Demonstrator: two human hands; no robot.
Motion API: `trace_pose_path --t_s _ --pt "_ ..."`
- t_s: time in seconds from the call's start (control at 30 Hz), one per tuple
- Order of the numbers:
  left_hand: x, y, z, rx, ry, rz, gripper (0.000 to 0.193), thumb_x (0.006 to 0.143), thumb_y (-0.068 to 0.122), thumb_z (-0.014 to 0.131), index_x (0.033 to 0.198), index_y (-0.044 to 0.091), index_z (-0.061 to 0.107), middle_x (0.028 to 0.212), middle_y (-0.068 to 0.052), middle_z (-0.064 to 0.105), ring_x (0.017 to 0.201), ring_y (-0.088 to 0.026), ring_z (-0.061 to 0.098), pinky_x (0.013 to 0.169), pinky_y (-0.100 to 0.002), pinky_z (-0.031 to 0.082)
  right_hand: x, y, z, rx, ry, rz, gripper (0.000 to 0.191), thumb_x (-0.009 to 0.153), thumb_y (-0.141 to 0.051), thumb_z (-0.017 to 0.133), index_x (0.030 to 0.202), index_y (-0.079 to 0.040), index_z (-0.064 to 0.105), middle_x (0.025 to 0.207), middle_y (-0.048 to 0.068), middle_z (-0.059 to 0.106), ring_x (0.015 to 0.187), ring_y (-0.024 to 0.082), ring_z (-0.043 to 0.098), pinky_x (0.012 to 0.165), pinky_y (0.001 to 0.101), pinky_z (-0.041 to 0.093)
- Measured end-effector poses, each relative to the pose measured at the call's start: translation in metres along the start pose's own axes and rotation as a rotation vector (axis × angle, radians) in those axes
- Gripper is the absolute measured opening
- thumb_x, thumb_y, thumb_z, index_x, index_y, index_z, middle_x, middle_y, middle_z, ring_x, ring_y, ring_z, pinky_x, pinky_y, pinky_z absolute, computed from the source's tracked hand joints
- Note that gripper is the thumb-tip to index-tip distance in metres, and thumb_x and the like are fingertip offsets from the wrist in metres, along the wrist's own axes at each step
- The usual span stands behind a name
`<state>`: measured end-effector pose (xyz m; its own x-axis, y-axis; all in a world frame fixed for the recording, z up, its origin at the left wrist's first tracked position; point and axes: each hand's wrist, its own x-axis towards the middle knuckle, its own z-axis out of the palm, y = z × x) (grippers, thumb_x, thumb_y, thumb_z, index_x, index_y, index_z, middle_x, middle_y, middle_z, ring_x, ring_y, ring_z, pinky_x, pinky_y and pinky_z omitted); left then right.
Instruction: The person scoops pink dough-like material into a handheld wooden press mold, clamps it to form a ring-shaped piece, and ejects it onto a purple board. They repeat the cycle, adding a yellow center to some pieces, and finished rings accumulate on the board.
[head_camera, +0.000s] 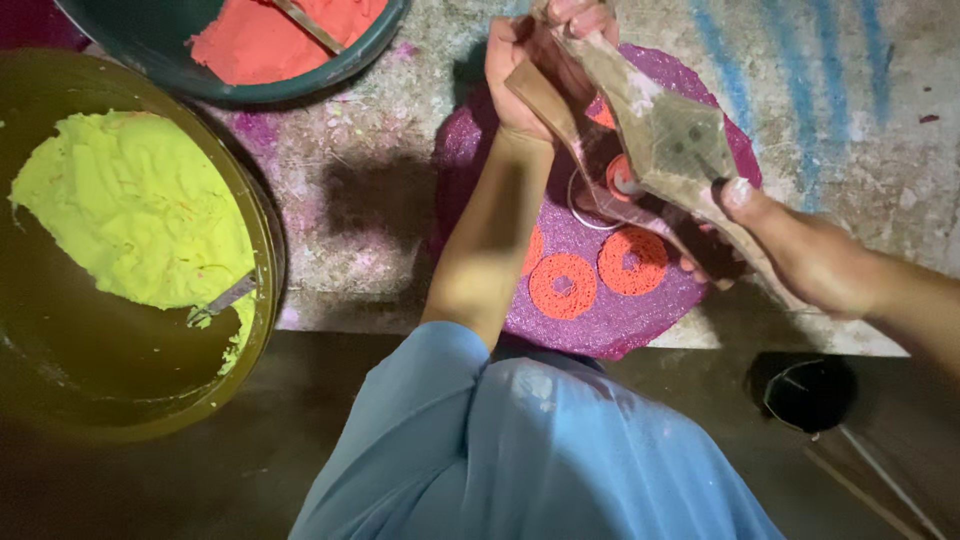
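A: What sits at the far left?

B: A big olive tub of yellow-green powder (130, 215), a scoop resting in it, with a dark green tub of orange-red powder (275, 35) just behind; both stand close beside the work, likely for easy dipping.

A: And the hands?

B: The left hand (520, 75) is closed around the far end of a brown funnel-shaped tool (665, 135); the right hand (800, 250) grips its near end. It hovers over the purple powder disc (600, 300) on the worktop (860, 120), just above the orange rings (562, 285).
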<state>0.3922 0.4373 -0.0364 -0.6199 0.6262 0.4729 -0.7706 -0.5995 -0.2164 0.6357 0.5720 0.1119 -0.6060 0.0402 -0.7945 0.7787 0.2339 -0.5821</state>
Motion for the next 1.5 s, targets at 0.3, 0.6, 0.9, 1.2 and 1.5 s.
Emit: trace_pose_path --t_s 0.3,0.6,0.9,1.2,1.5 --pt "-0.003 -0.043 -0.018 -0.081 -0.006 0.003 0.034 0.096 0.034 0.051 0.121 0.011 0.051 0.105 -0.003 0.056 0.106 -0.019 0.054 0.108 -0.038 0.040 -0.016 0.004 -0.002 0.034 0.123 0.084 0.077 0.099 -0.066 0.029 0.113 -0.001 0.067 0.088 0.015 0.072 0.078 0.025 0.066 0.071 0.0405 0.053" --pt "0.030 -0.021 -0.024 0.159 0.054 -0.056 0.033 0.106 0.038 0.045 0.092 0.010 0.054 0.090 0.000 0.053 0.091 -0.020 0.055 0.093 -0.039 0.045 -0.001 0.007 0.004 -0.198 0.324 0.029 0.069 0.104 -0.060 0.032 0.114 -0.001 0.067 0.082 0.017 0.065 0.073 0.027 0.059 0.068 0.0436 0.045" --pt "0.003 0.005 -0.013 0.083 0.042 -0.102 0.027 0.102 0.037 0.049 0.089 0.014 0.052 0.090 0.001 0.048 0.090 -0.017 0.055 0.085 -0.034 0.048 0.023 0.035 0.019 -0.029 0.140 -0.043 0.072 0.105 -0.060 0.029 0.105 0.000 0.069 0.083 0.015 0.070 0.070 0.027 0.064 0.064 0.0433 0.048" --pt "-0.035 -0.030 -0.030 0.790 0.270 -0.480 0.055 0.103 0.048 0.055 0.137 0.005 0.049 0.125 -0.012 0.064 0.110 -0.030 0.065 0.106 -0.043 0.050 -0.047 0.130 -0.029 0.162 0.216 -0.152 0.067 0.105 -0.054 0.037 0.117 0.006 0.063 0.099 0.023 0.070 0.083 0.031 0.068 0.080 0.0446 0.053" --pt "-0.110 -0.028 0.075 2.397 -0.114 -0.648 0.115 0.067 0.034 0.093 0.156 0.011 0.024 0.145 -0.018 0.044 0.134 -0.038 0.040 0.110 -0.054 0.033 -0.062 0.202 0.031 0.803 0.370 -0.528 0.093 0.093 -0.080 0.053 0.149 -0.007 0.045 0.142 0.013 0.048 0.127 0.032 0.049 0.105 0.0527 0.040"
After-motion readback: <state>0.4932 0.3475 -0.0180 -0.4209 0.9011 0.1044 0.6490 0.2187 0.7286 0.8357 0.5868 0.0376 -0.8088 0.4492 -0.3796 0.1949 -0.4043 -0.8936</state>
